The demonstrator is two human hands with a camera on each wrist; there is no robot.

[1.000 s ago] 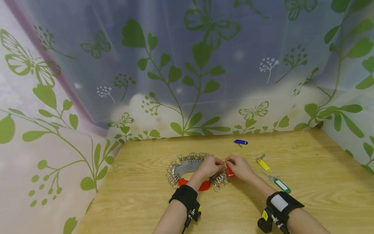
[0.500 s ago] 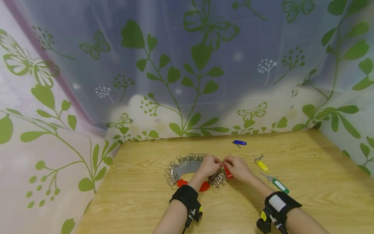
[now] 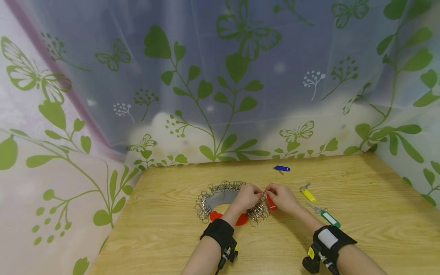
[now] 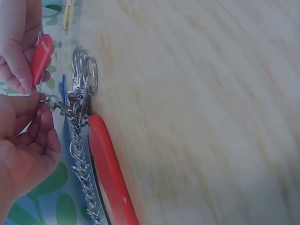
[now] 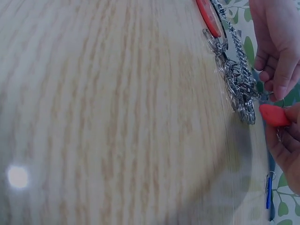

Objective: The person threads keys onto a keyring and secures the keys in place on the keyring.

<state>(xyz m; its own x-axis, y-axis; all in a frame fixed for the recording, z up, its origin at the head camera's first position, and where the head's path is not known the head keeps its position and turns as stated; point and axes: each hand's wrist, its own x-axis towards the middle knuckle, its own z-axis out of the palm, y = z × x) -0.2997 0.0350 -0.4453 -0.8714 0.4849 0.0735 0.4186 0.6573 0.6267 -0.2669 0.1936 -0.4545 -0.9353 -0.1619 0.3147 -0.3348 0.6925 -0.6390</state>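
A curved grey key holder (image 3: 220, 196) with red ends (image 3: 242, 219) lies on the table, its edge lined with metal clasps and rings (image 3: 203, 208). Over its right side, my left hand (image 3: 247, 196) pinches a metal clasp (image 4: 58, 106) that reaches out from the row. My right hand (image 3: 282, 198) holds a red key tag (image 3: 271, 204) by its ring end, the tag hanging down in the head view. Fingertips of both hands almost meet at the clasp. In the right wrist view the red tag sits beside the thumb, and the ring is mostly behind the fingers.
To the right on the wooden table (image 3: 165, 244) lie a yellow key tag (image 3: 309, 195) and a green one (image 3: 330, 219), each with a key. A blue key tag (image 3: 282, 168) is farther back. Patterned curtains (image 3: 192, 95) stand behind and at both sides.
My fingertips have come slightly apart since half a second ago, and the red key tag has shifted a little right. Otherwise both hands stay at the same spot.
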